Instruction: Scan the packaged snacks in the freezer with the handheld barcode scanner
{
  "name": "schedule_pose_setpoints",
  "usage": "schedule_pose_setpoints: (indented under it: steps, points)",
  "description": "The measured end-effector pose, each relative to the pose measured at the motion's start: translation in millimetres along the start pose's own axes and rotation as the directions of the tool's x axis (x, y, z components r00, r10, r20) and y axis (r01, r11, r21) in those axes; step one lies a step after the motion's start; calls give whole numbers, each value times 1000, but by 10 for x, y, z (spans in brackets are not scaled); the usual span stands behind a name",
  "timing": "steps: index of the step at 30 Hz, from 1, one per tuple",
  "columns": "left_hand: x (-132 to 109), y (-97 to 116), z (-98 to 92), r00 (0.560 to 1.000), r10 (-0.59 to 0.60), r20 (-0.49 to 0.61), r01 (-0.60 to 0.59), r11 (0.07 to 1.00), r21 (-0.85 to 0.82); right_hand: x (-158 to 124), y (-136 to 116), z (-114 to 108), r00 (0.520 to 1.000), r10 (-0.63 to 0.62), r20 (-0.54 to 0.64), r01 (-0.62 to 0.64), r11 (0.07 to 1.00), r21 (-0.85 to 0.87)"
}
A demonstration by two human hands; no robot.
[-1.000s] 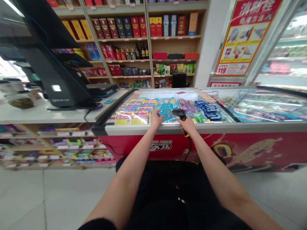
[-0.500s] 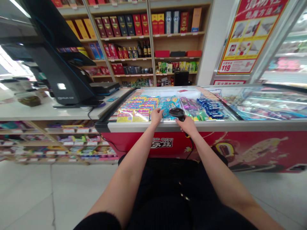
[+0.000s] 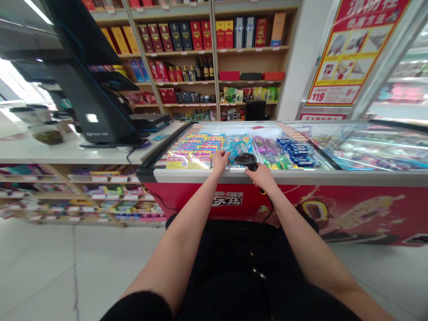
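My right hand is wrapped around the handle of a black barcode scanner, above the front edge of the chest freezer. The scanner's head points left, and a dark cable hangs below. Close to it on the left is my left hand, fingers bent together in a pinch; whatever lies between them is too small to make out. Blue ice cream packets lie just beyond the fingertips. Yellow-and-pink ice cream packs are stacked left of that hand. Purple packets and dark blue packets lie farther right.
A black checkout terminal stands on the white counter to the left. Beneath are shelves of small goods. Behind the freezer rise wooden shelves with boxes and bottles. A red-and-yellow poster hangs at right.
The whole view has shifted slightly, with the surroundings sitting a little farther right. Both hands stay over the freezer's front edge; the scanner's head has turned slightly leftward.
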State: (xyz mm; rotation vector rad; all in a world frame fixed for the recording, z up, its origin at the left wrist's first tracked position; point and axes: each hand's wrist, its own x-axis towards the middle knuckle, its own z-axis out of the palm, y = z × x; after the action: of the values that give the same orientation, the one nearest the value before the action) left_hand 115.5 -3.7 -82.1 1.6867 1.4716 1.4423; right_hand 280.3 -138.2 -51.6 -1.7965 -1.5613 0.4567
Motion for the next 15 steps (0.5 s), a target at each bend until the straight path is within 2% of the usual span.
schedule_pose_setpoints:
  steps: [15]
  points:
    - [-28, 42, -22, 1000, 14, -14, -14, 1000, 4, 1, -27, -23, 1000, 7, 26, -7, 1000, -14]
